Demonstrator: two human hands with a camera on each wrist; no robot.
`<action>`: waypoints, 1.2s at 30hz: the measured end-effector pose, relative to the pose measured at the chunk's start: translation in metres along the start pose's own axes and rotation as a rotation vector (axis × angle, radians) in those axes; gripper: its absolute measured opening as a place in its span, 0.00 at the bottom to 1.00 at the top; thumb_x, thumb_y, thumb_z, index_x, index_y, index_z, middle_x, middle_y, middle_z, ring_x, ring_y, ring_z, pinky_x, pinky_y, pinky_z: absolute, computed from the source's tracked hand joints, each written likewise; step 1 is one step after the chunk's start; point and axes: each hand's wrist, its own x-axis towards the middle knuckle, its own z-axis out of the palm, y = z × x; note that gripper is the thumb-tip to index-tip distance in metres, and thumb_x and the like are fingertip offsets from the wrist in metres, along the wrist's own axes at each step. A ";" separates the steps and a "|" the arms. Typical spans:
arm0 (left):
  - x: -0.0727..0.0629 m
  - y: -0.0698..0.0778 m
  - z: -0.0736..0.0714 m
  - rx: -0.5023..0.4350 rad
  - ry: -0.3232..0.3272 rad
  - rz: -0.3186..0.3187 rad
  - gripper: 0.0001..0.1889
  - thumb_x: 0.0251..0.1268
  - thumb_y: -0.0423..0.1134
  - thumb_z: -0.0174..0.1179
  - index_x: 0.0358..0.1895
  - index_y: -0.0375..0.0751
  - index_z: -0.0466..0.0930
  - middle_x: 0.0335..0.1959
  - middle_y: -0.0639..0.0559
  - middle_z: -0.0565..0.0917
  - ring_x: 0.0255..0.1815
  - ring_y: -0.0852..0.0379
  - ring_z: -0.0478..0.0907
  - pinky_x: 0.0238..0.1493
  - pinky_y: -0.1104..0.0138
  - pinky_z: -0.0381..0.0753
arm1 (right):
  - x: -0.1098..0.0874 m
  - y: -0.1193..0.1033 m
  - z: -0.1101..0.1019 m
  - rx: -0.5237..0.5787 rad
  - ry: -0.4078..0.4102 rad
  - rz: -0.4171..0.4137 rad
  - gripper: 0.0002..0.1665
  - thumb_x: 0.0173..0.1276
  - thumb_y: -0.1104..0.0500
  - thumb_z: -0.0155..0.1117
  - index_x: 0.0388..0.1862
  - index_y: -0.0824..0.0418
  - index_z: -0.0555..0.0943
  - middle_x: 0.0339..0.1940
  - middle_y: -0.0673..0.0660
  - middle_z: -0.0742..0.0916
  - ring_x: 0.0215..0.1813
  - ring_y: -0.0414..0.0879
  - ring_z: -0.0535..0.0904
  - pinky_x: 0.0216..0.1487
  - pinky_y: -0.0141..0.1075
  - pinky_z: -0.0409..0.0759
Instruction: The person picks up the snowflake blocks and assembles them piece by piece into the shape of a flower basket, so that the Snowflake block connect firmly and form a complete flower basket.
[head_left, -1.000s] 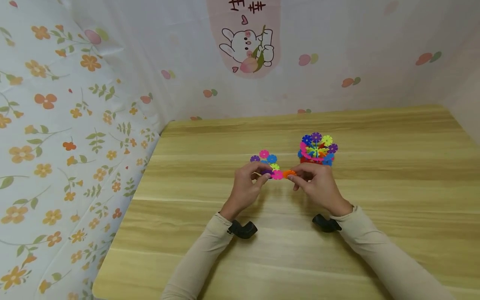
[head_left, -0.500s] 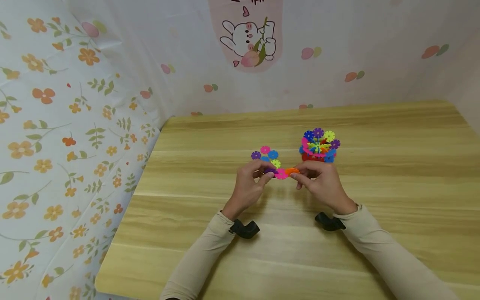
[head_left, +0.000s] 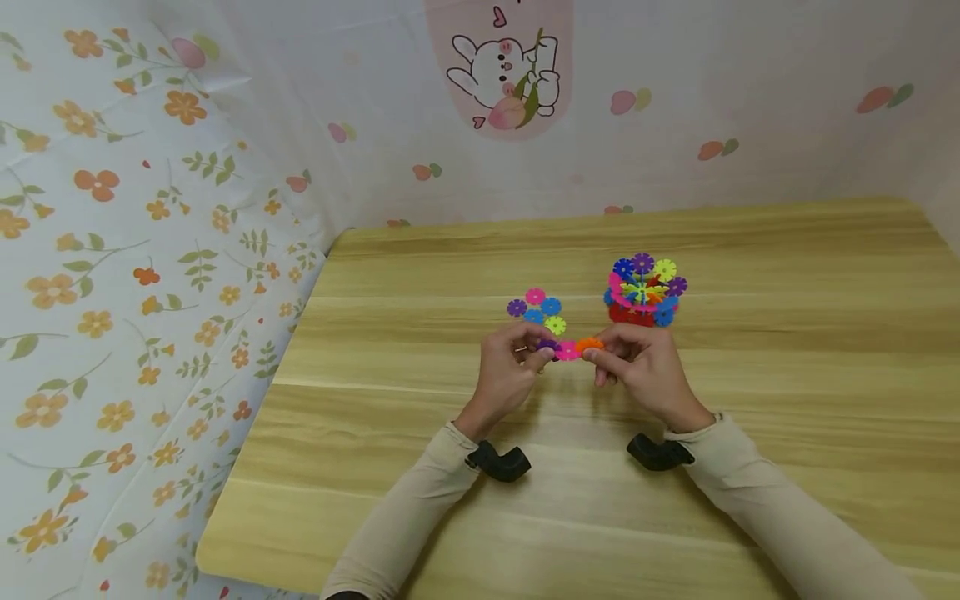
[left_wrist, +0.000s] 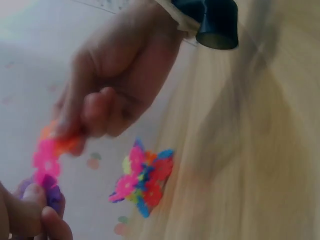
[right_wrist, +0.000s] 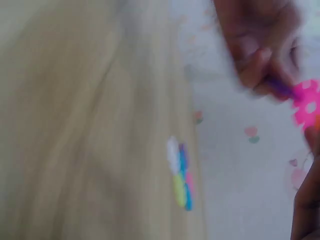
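Above the table, a short row of notched plastic snowflake discs runs between the two hands. My left hand (head_left: 510,375) pinches the purple disc (head_left: 548,347) at the row's left end between thumb and fingers. At the right end, my right hand (head_left: 643,367) pinches the orange disc (head_left: 590,343). Between them sits the pink disc (head_left: 567,350), which in the left wrist view joins the purple one and overlaps the orange. The pink disc (right_wrist: 309,104) shows its notches and centre hole in the right wrist view. Fingers partly cover both end discs.
Just beyond the left hand lie several loose discs (head_left: 534,307), pink, purple, blue and yellow-green. A built structure of many-coloured discs (head_left: 643,292) with a red base stands behind the right hand. Patterned cloth (head_left: 360,142) hangs along the table's back and left edges.
Both hands keep their pinch on the row of discs. In the head view the whole scene has drifted slightly up and to the right; loose discs and structure stay put on the table.
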 end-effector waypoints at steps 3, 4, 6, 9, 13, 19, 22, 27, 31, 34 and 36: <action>0.001 -0.005 -0.003 -0.020 -0.007 -0.008 0.05 0.58 0.20 0.57 0.37 0.24 0.77 0.30 0.37 0.78 0.25 0.44 0.73 0.25 0.64 0.78 | 0.003 0.001 0.002 -0.034 -0.010 -0.029 0.01 0.58 0.74 0.64 0.28 0.73 0.79 0.14 0.61 0.81 0.15 0.53 0.77 0.15 0.35 0.75; 0.001 -0.009 -0.005 -0.018 -0.018 -0.013 0.05 0.59 0.20 0.56 0.38 0.25 0.77 0.31 0.38 0.79 0.26 0.43 0.74 0.26 0.63 0.78 | 0.004 0.002 0.003 -0.056 -0.018 -0.035 0.01 0.58 0.74 0.64 0.29 0.71 0.80 0.14 0.59 0.81 0.15 0.52 0.77 0.15 0.35 0.75; 0.001 -0.016 -0.010 -0.024 -0.065 -0.034 0.07 0.60 0.20 0.55 0.40 0.29 0.78 0.35 0.41 0.79 0.29 0.44 0.76 0.29 0.61 0.80 | 0.008 0.005 0.005 -0.108 -0.036 -0.044 0.03 0.57 0.72 0.66 0.29 0.68 0.80 0.15 0.55 0.82 0.15 0.48 0.78 0.14 0.33 0.73; -0.001 -0.029 -0.017 -0.069 -0.222 -0.099 0.15 0.62 0.21 0.53 0.51 0.34 0.75 0.45 0.43 0.78 0.38 0.44 0.79 0.37 0.58 0.81 | 0.012 0.012 0.007 -0.168 -0.066 -0.012 0.04 0.56 0.68 0.68 0.30 0.64 0.81 0.17 0.51 0.83 0.16 0.45 0.79 0.15 0.33 0.74; -0.004 -0.035 -0.016 0.012 -0.395 -0.121 0.20 0.66 0.32 0.55 0.61 0.41 0.70 0.47 0.49 0.79 0.39 0.54 0.79 0.38 0.66 0.79 | 0.014 0.019 0.007 -0.207 -0.209 0.056 0.03 0.59 0.64 0.68 0.32 0.62 0.82 0.21 0.54 0.84 0.19 0.47 0.81 0.19 0.35 0.78; -0.007 -0.038 -0.016 0.265 -0.341 -0.108 0.10 0.67 0.40 0.56 0.47 0.43 0.78 0.30 0.57 0.77 0.25 0.64 0.68 0.26 0.71 0.71 | 0.028 0.034 -0.005 -0.321 -0.423 0.139 0.05 0.56 0.63 0.71 0.31 0.57 0.82 0.25 0.49 0.85 0.27 0.44 0.80 0.29 0.36 0.79; -0.007 -0.038 -0.020 0.293 -0.323 -0.123 0.06 0.66 0.37 0.56 0.42 0.42 0.79 0.28 0.57 0.77 0.24 0.63 0.68 0.25 0.71 0.70 | 0.039 0.044 -0.009 -0.416 -0.428 0.168 0.04 0.56 0.63 0.70 0.29 0.58 0.82 0.25 0.48 0.84 0.27 0.42 0.79 0.30 0.37 0.78; -0.003 -0.038 -0.023 0.313 -0.358 -0.080 0.10 0.65 0.39 0.56 0.48 0.42 0.77 0.33 0.56 0.78 0.26 0.64 0.71 0.27 0.71 0.73 | 0.060 0.056 0.004 -0.695 -0.361 0.178 0.11 0.57 0.57 0.70 0.32 0.64 0.81 0.24 0.51 0.82 0.27 0.43 0.76 0.28 0.37 0.76; -0.001 -0.038 -0.022 0.316 -0.368 0.000 0.18 0.65 0.40 0.57 0.57 0.44 0.71 0.38 0.55 0.79 0.30 0.66 0.76 0.30 0.73 0.76 | 0.075 0.062 0.019 -0.952 -0.342 0.207 0.23 0.57 0.45 0.69 0.33 0.66 0.79 0.27 0.57 0.78 0.27 0.48 0.73 0.27 0.40 0.76; 0.000 -0.036 -0.020 0.291 -0.367 0.052 0.16 0.65 0.39 0.57 0.55 0.44 0.73 0.40 0.56 0.80 0.34 0.66 0.76 0.33 0.72 0.76 | 0.081 0.064 0.023 -1.039 -0.360 0.251 0.24 0.56 0.45 0.70 0.33 0.65 0.78 0.31 0.59 0.75 0.29 0.51 0.73 0.27 0.42 0.77; 0.001 -0.035 -0.019 0.275 -0.358 0.063 0.13 0.65 0.39 0.57 0.52 0.44 0.76 0.40 0.58 0.80 0.34 0.65 0.74 0.33 0.71 0.76 | 0.083 0.064 0.022 -1.017 -0.363 0.275 0.20 0.54 0.49 0.72 0.33 0.64 0.77 0.32 0.59 0.74 0.29 0.51 0.72 0.27 0.42 0.76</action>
